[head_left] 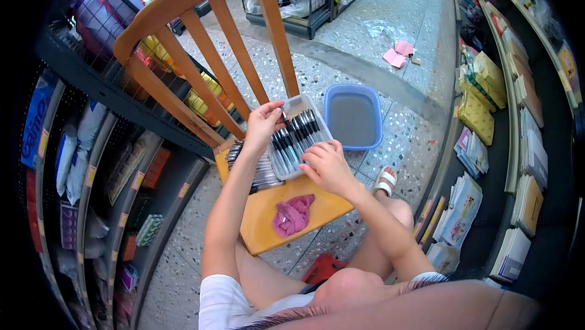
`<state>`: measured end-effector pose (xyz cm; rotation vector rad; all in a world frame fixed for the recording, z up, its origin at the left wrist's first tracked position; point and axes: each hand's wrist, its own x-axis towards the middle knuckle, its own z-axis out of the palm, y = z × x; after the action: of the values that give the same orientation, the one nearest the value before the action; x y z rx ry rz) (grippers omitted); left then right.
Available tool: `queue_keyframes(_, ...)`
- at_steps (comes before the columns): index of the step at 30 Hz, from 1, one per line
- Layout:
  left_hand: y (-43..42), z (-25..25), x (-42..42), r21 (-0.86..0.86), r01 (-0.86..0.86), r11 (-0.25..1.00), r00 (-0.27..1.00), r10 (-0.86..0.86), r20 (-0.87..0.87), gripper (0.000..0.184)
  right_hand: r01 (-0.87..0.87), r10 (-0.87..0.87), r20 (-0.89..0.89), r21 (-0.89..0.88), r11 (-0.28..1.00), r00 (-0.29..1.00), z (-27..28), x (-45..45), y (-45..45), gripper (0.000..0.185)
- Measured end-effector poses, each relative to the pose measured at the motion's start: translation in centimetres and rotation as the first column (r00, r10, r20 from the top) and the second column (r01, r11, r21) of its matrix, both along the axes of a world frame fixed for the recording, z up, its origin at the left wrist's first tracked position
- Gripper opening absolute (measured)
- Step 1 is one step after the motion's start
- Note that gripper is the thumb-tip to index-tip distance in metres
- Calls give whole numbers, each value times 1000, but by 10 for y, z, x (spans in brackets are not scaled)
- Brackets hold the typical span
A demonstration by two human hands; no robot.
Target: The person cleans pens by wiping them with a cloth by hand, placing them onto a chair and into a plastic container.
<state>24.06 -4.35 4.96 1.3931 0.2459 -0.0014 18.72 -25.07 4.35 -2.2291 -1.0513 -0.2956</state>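
Note:
A translucent plastic box (pixel 282 163) of black-capped pens (pixel 303 127) rests on the wooden chair's seat (pixel 262 223). My left hand (pixel 264 127) is over the box's left side, its fingers pinched around a dark-ended pen (pixel 284 114). At the near right edge, my right hand (pixel 329 163) has its fingers curled over the box's rim, close to the pens. More pens (pixel 259 171) lie in a row on the seat, left of the box and partly hidden by my left arm. Nearer to me on the seat is a crumpled pink cloth (pixel 294 215).
A blue basin (pixel 353 117) with greyish water stands on the floor right of the chair. The slatted chair back (pixel 201 43) rises beyond my left hand. Stocked shelves line the left (pixel 91 177) and right (pixel 512 117). Pink paper (pixel 399 54) lies farther off.

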Motion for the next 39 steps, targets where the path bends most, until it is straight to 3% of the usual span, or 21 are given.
queue_keyframes(11, -6, -42, 18, 449, 9, 894, 999, 9, -37, 18, 12, -10, 37, -61, 998, 999, -4, 1, 7, 17)
queue_keyframes(13, -7, -44, 18, 539, 31, 842, 998, 4, -64, 17, 10, -7, 38, -63, 998, 999, -5, 1, 7, 16)
queue_keyframes(16, -7, -51, 21, 736, -68, 673, 994, -18, 109, 15, 8, -5, 49, -53, 999, 999, -5, 1, 7, 17)
queue_keyframes(19, -12, -43, 16, 841, -109, 530, 987, -42, 154, 17, 6, -4, 48, -53, 999, 999, -4, 0, 5, 17)
queue_keyframes(22, -15, -38, 13, 881, -100, 463, 983, -92, 160, 19, 2, 1, 47, -66, 998, 999, -6, 1, 4, 17)
queue_keyframes(30, -15, -37, 14, 884, -52, 464, 982, -135, 129, 23, -1, 0, -9, -163, 987, 1000, -5, 1, 2, 17)
queue_keyframes(37, -14, -26, 9, 946, 73, 316, 987, -156, -24, 30, -34, 34, 23, -21, 999, 999, -8, -5, 7, 13)
queue_keyframes(39, -10, -22, 3, 855, -32, 518, 991, -93, 93, 28, -47, 46, 56, 9, 999, 997, -10, -7, 15, 11)
